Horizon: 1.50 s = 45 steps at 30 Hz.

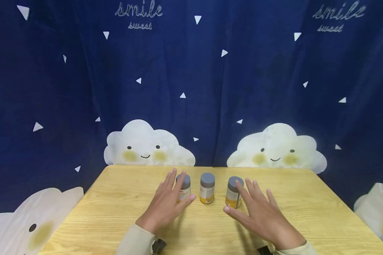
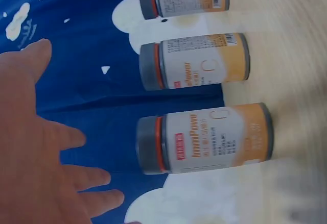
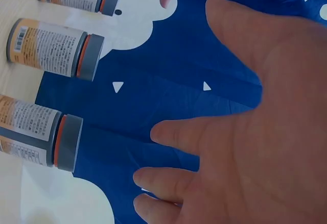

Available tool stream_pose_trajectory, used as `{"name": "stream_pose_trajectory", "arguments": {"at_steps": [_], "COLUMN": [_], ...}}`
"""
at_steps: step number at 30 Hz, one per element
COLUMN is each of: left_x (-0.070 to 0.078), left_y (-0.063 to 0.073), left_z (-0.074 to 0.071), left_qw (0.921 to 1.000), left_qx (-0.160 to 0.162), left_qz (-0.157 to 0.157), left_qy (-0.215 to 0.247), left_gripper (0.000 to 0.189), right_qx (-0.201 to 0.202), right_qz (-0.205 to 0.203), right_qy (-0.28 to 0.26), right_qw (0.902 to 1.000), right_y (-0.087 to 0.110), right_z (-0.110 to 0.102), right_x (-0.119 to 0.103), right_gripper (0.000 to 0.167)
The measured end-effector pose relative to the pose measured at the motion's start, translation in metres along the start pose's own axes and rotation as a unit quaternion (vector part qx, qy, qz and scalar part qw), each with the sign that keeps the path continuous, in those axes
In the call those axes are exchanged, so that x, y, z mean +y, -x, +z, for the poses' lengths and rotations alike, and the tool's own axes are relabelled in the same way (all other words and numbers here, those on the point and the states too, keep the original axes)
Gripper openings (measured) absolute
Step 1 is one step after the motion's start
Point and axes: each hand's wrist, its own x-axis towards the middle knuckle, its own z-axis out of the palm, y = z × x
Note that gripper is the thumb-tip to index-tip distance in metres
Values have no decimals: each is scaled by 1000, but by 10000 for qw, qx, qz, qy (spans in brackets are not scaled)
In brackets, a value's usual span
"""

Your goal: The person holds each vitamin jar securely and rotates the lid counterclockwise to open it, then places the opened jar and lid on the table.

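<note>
Three supplement bottles with grey lids and white-and-orange labels stand upright in a row on the table: a left bottle [image 1: 186,182], a middle bottle [image 1: 207,191] and a right bottle [image 1: 232,195]. My left hand [image 1: 166,203], fingers spread, overlaps the left bottle in the head view and holds nothing. Beside the right bottle is my right hand [image 1: 265,216], also spread, its index fingertip overlapping the lid. In the left wrist view a gap separates the hand [image 2: 30,142] from the left bottle [image 2: 209,137]. The right wrist view shows the right bottle [image 3: 30,132] apart from the palm.
The light wooden table [image 1: 121,198] ends at a dark blue curtain [image 1: 207,88] printed with smiling clouds and white triangles. Beige sleeves [image 1: 135,241] and dark wrist straps show at the bottom of the head view.
</note>
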Motion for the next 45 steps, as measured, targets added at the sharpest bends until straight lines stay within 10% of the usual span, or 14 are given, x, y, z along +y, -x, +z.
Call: {"name": "stream_pose_trajectory", "arguments": {"at_steps": [17,37,45], "left_x": [-27,-51,-55], "left_y": [-7,-15,-17], "left_z": [24,61,66], "left_qw": [9790,9411,9347], "left_qx": [-51,-63,397], "left_qz": [-725,-990,-1058], "left_qy": [1903,3232,3369], "left_gripper": [95,89,78], "right_qx": [-401,-596,-738], "right_qz": [65,-137,-331], "right_qy": [-185,-275,-480], "right_qw": [9990,9977,9956], "right_y": [0,1,-1], "right_z": [3,7,8], "right_x": [-3,-6,-6], "right_gripper": [87,82,77]}}
